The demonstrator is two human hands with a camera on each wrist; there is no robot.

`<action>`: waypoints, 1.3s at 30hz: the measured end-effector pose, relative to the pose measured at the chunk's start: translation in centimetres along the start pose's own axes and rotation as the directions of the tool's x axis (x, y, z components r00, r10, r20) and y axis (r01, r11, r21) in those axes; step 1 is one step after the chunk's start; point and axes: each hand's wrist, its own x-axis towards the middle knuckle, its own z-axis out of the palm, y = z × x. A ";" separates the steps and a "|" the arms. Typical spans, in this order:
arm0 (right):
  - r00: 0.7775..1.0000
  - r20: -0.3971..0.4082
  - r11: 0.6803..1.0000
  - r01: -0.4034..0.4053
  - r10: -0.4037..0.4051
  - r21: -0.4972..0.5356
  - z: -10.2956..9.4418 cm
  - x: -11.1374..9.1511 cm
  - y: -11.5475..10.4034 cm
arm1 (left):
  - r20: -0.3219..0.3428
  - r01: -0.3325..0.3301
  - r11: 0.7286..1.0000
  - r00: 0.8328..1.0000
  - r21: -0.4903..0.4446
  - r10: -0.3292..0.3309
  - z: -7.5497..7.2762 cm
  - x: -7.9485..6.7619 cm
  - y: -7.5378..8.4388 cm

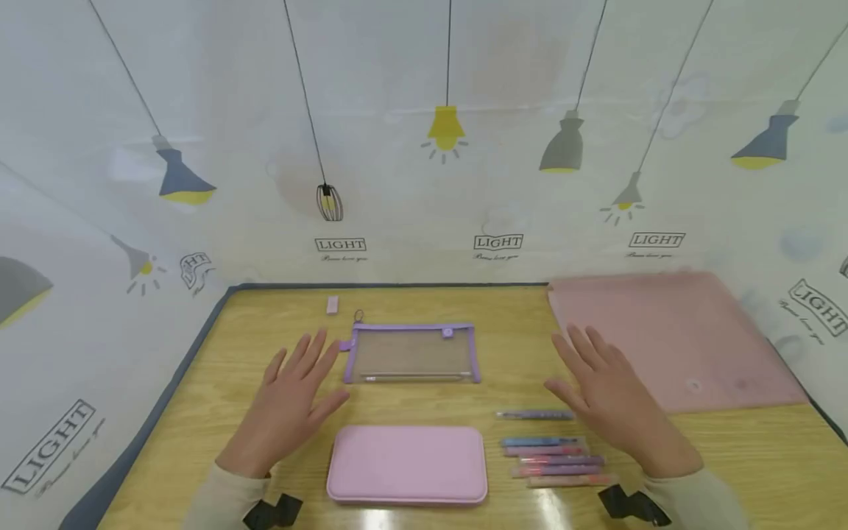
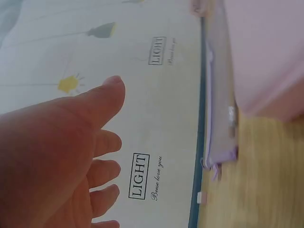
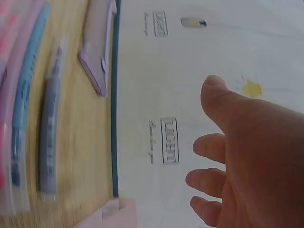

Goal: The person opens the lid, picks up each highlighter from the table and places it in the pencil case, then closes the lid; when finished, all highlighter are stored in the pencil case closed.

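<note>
Left hand (image 1: pixel 291 396): back uppermost, fingers extended and slightly fanned, thumb apart; contact with the table (image 1: pixel 252 313) cannot be told. Beige sleeve (image 1: pixel 225 500), black wrist strap (image 1: pixel 273 511).

Right hand (image 1: pixel 612 397): likewise extended, thumb and fingers spread; contact cannot be told.

Zip pouch (image 1: pixel 414 353): see-through, purple trim, lying flat at mid-table between the hands, near the left fingertips. Metal ring (image 1: pixel 359 316) at its far left corner; a pale slender rod along its near edge, whether inside or beneath cannot be told.

Pencil case (image 1: pixel 407 465): pink, rounded corners, lid down, directly nearer than the pouch.

Pens (image 1: pixel 559 470): loose row right of the case, one greyish-purple pen (image 1: pixel 535 415) set apart on the far side, its right end beside the right thumb.

Eraser (image 1: pixel 333 305): small, pale pink and white, far left, beyond the pouch.

Sheet (image 1: pixel 689 338): pink, far right, overlapped in view by the right hand.

Edges and room: dark border (image 1: pixel 391 285) along the far and left sides; wood grain shows between pouch and case, between pouch and sheet, and left of the left hand.

Writing: printed backdrop (image 1: pixel 397 73) with lamps; boxed "LIGHT" (image 2: pixel 139 176), script "Beese love you" (image 2: pixel 156 178) beneath. Pen print too small to read.
</note>
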 end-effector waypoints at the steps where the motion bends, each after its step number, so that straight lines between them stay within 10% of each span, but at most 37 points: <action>1: 1.000 -0.002 1.000 0.019 -0.019 -0.020 0.1 0.1 -0.4 | 0.000 -0.003 1.000 1.000 0.024 0.003 -0.1 -0.2 -0.1; 14: 0.980 -0.018 0.969 0.192 -0.197 -0.152 3.3 -0.6 -5.2 | 0.050 -0.010 0.994 0.999 0.109 0.005 -0.1 -3.5 -0.5; 23: 0.900 -0.036 0.889 0.423 -0.435 -0.178 5.9 -1.3 -8.8 | 0.140 -0.169 0.984 0.975 -0.050 0.174 2.2 -6.1 0.9; 32: 0.872 0.010 0.860 0.484 -0.489 -0.161 6.9 -1.2 -11.3 | 0.057 -0.352 0.933 0.932 -0.074 0.357 4.1 -6.0 2.0; 39: 0.863 0.119 0.841 0.504 -0.490 -0.194 6.2 0.3 -12.1 | 0.031 -0.376 0.925 0.925 -0.056 0.378 4.5 -5.3 1.8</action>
